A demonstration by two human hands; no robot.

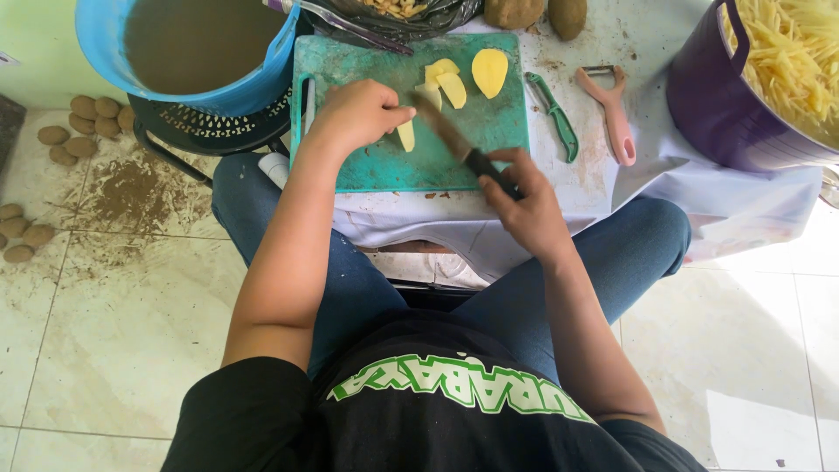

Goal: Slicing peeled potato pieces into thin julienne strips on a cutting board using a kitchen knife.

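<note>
teal plastic cutting board (376,166) lies on the cloth-covered tabletop (603,175) just beyond the person's knees. the left hand (360,114) is curled closed, its fingertips pinning a pale potato piece (406,135) against the board. the right hand (523,205) is wrapped around the dark handle of a knife (454,140), whose blade runs diagonally up and left, its edge touching the held piece. further back on the board sit more peeled potato slices (444,83), and a larger yellow potato half (489,72) just to their right.

right of the board, on the cloth, lie a green peeler (555,114) and, beside it, a pink peeler (614,114). far right stands a purple tub (734,105) filled with cut potato sticks (791,52). far left, a blue bucket (253,83) of murky brown water rests on a dark stool (205,127). two unpeeled potatoes (533,13) sit at the far edge of the tabletop, and more unpeeled ones (83,122) lie on the dirt-strewn tiled floor (131,288) to the left.
</note>
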